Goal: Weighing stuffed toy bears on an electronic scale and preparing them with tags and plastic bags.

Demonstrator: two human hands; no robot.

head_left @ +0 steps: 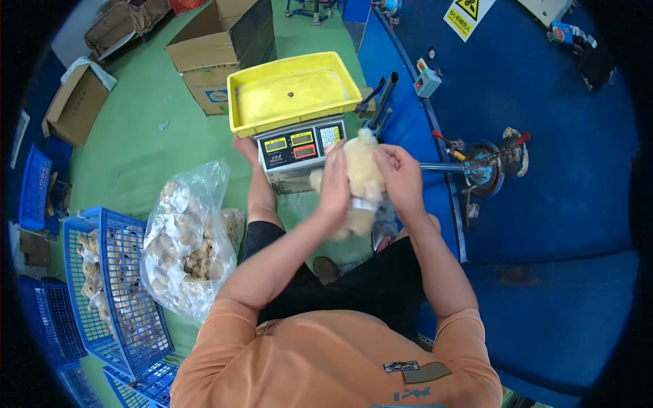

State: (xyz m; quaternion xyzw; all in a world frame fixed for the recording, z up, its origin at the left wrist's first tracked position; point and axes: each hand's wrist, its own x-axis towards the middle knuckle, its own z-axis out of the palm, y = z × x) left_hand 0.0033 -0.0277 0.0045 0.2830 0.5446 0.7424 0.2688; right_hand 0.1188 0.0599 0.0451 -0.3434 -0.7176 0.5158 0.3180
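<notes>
A fluffy cream plush toy [364,170] is held up in front of my knees, between both hands. My left hand [334,185] presses flat along its left side, its fingers closed against the fur. On its other side my right hand [403,178] grips the upper edge, with thumb and fingers pinched on it. A white tag or band [363,204] shows low on the toy. Just beyond it stands a digital weighing scale [299,151], which carries a yellow tray [293,95] with a small dark spot in its middle.
Left of my legs are a clear plastic bag [219,183] of plush pieces and a blue crate [139,292] of similar ones. Cardboard boxes [204,54] stand farther off. To my right, a blue machine [544,204] has a metal tube [442,167] jutting toward my right hand.
</notes>
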